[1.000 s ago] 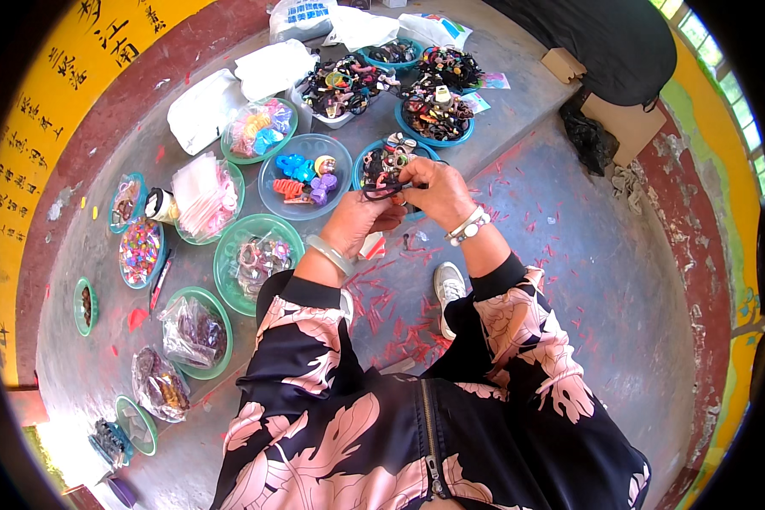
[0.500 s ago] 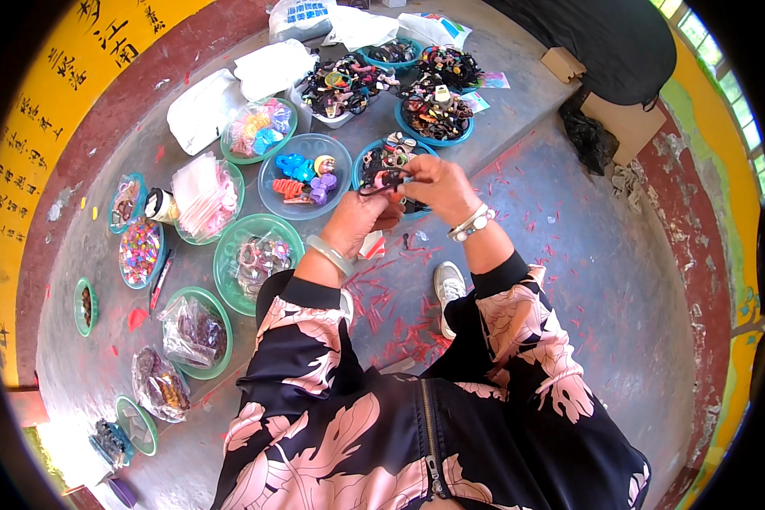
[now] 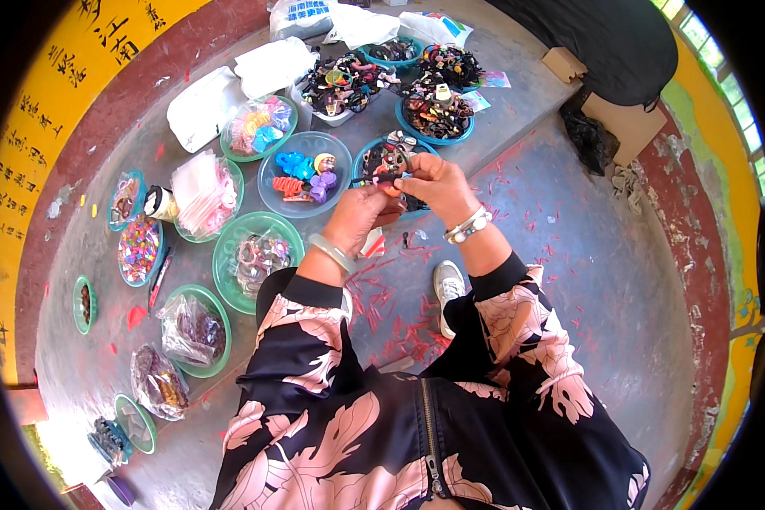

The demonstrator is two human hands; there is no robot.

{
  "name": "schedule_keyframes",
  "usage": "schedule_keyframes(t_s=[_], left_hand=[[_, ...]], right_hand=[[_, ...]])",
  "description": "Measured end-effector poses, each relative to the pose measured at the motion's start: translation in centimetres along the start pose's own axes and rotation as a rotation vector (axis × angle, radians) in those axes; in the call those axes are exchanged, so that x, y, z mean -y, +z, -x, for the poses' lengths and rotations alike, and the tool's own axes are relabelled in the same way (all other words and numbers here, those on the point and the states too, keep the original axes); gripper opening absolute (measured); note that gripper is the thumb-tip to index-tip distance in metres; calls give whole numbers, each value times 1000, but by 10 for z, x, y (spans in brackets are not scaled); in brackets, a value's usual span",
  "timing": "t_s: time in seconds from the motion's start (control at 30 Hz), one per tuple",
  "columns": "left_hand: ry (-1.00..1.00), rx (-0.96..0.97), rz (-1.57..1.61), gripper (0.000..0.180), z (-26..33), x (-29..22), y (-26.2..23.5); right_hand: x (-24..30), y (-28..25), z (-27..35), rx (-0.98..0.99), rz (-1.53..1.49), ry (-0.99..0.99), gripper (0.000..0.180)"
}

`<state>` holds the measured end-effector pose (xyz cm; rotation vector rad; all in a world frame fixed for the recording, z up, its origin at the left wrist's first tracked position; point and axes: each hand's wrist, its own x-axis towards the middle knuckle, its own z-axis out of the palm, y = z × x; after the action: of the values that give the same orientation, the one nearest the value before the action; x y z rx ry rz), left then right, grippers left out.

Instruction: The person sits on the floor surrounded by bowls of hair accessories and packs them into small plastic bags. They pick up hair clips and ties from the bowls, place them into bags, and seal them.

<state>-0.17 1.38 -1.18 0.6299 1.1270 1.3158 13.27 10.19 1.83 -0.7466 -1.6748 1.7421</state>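
Both my hands meet over a blue basin [image 3: 427, 150] of mixed dark hair ties. A dark hair tie [image 3: 374, 180] is pinched between them, with a small orange piece showing by the fingertips. My left hand [image 3: 359, 214] is closed on its near side, fingers pressed together and partly hidden. From the right, my right hand [image 3: 440, 189] grips the tie between thumb and forefinger. Left of the hands stands a clear basin [image 3: 272, 197] with blue, red and purple hair ties. A green basin [image 3: 226, 274] nearer me holds bagged bands.
Farther off stand another blue basin [image 3: 470, 132] and a white tub [image 3: 336, 119], both full of hair ties. White bags [image 3: 202, 110] lie at the far left. Smaller bowls line the left side, including a bead bowl [image 3: 140, 249]. Red scraps [image 3: 399, 336] litter the floor around my shoes.
The dark tie between my hands now lies as a straight strip pointing left, where it was looped before. The orange piece has come into view. My hands have barely shifted.
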Motion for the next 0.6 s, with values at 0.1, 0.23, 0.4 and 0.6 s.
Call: schedule_keyframes(t_s=[0.1, 0.23, 0.4, 0.6], left_hand=[[6, -15, 38, 23, 2, -2, 3], [27, -15, 13, 23, 1, 0, 0], [50, -46, 33, 22, 1, -3, 1], [39, -47, -9, 24, 2, -5, 4]], right_hand=[[1, -1, 2, -55, 429, -87, 21], [12, 5, 7, -91, 719, -106, 25], [16, 4, 8, -82, 716, -73, 26], [4, -1, 5, -125, 680, -54, 25]])
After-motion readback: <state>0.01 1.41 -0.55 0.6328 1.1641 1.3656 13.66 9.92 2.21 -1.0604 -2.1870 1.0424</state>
